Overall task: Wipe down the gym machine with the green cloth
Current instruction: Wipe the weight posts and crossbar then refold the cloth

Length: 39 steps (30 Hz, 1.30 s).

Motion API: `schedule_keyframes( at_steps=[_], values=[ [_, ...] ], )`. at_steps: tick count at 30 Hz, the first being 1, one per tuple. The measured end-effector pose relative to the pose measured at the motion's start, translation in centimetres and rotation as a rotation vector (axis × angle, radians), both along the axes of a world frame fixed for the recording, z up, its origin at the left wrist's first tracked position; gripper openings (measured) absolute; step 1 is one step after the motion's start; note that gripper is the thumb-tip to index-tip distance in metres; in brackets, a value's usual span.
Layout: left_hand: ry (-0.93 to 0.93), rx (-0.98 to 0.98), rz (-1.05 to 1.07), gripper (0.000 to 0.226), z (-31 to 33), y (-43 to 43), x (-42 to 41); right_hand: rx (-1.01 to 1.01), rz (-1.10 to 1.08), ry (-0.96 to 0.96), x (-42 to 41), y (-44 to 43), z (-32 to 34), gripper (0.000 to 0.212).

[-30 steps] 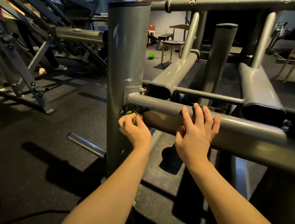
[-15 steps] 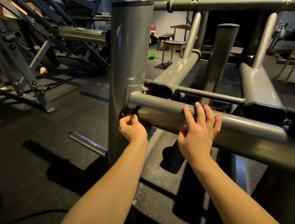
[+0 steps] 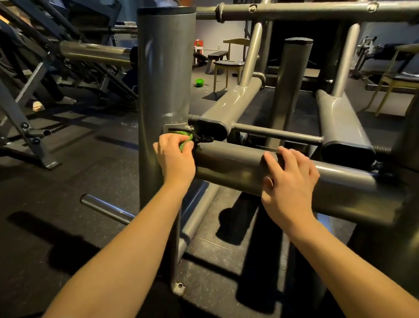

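The left hand, arm extended, pinched the green cloth where the crossbar of the gym machine met its upright post. The right hand rested on the crossbar, grip wide, fingers draped over it.

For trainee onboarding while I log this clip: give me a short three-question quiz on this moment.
1. True or false: the right hand holds the green cloth.
2. Where is the cloth pressed? A) where the thick bar meets the upright post; B) on the floor; C) on the top rail.
3. Fill in: the right hand rests on the thick ____.
Key: 1 false, the left hand holds it; 2 A; 3 bar.
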<state>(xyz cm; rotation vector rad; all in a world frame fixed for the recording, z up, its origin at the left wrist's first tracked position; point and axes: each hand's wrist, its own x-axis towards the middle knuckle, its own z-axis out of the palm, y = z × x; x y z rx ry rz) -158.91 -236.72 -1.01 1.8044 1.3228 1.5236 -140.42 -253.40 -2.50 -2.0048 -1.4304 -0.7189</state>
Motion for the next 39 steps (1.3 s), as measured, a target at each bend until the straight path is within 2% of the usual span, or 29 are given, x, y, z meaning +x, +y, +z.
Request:
schedule_keyframes(
  at_steps=[3,8,11,14,20,22,25,29,33,35,39],
  values=[
    [0.132,0.151,-0.07,0.007,-0.1,-1.1,2.3,0.075,-0.074,0.057,1.7,-1.4,0.5,0.055],
    [0.3,0.386,-0.431,0.01,-0.1,-7.5,9.6,0.097,-0.091,0.14,1.9,-1.7,0.2,0.068],
    [0.363,0.442,-0.538,0.012,0.5,-7.7,10.1,0.113,-0.092,0.148,1.8,-1.6,0.2,0.064],
    [0.35,0.402,-0.527,0.01,0.8,-5.1,7.8,0.106,-0.109,0.131,1.5,-1.4,0.2,0.057],
    [0.352,0.168,-0.311,0.009,1.8,-0.4,3.9,0.085,-0.095,0.156,1.5,-1.6,0.4,0.053],
    [0.338,0.181,-0.272,0.006,1.4,-1.8,5.2,0.086,-0.099,0.162,1.5,-1.7,0.6,0.053],
    [0.323,0.275,-0.329,0.001,0.3,-5.5,7.6,0.068,-0.106,0.165,1.2,-1.6,0.8,0.053],
    [0.353,0.383,-0.377,0.007,0.1,-7.3,7.8,0.028,-0.085,0.163,0.6,-1.6,1.0,0.048],
    [0.381,0.304,-0.474,0.008,1.7,-5.8,5.9,0.027,0.043,0.161,-1.8,-0.6,1.7,0.042],
    [0.287,0.148,-0.513,0.011,2.8,-5.4,4.4,0.036,0.154,0.287,-3.1,0.1,2.1,0.046],
    [0.125,-0.087,-0.564,0.02,3.7,-4.7,0.7,0.067,0.462,0.691,-6.5,1.8,3.8,0.05]
  ],
)
